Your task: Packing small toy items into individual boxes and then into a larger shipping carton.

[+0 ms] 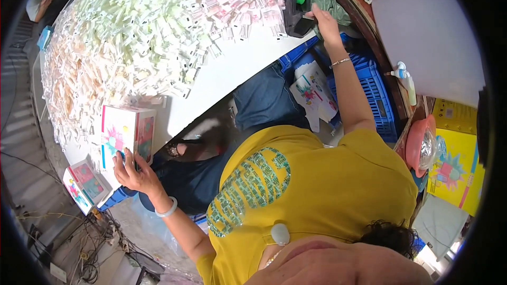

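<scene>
A white cardboard box with pink and teal printing stands at the near left edge of the white table. My left hand is closed around its near corner, with fingers on one face and the thumb by the adjoining side. At the table's far right edge sits a black tape dispenser with a green core. Beside it, my right hand reaches in, fingers stretched and apart at the dispenser's right side. Whether a fingertip touches the tape is too small to tell.
Heaps of small clear packets in green, pink and peach cover much of the table. Another box stands at its left end. Blue crates holding flattened cartons are under the right side. Cables tangle on the floor.
</scene>
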Motion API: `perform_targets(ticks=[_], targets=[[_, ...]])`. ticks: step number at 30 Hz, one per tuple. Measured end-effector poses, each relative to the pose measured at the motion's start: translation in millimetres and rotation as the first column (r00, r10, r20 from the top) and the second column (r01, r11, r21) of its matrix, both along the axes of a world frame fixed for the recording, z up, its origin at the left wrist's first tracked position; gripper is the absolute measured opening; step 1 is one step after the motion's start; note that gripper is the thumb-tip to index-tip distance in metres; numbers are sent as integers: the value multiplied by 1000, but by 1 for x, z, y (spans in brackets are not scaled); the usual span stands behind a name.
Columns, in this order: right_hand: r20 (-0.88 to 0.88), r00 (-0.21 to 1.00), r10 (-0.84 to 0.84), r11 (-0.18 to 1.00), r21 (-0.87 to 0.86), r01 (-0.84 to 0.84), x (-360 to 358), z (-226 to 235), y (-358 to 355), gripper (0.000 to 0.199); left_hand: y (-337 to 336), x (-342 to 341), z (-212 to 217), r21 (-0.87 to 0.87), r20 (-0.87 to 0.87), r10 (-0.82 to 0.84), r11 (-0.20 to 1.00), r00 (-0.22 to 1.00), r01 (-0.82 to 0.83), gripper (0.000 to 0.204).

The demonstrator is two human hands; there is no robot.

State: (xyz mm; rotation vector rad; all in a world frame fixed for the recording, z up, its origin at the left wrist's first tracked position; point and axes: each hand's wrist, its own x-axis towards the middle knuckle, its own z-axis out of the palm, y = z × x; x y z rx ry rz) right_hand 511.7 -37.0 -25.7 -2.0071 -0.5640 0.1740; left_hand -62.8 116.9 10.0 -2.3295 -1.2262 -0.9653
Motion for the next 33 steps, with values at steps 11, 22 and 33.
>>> perform_targets(ticks=[11,22,33], targets=[[47,996,75,965,247,-84,-24,5,6,18,1,-4,-2,-7,-20,11,1000,1000,-11,28],[-504,855,127,935,348,66,-70,10,-19,19,4,-1,-3,-19,-21,6,1000,1000,-7,29],[-859,33,511,854,503,-134,-138,-30,7,14,4,0,4,-70,53,31,997,998,-28,27]])
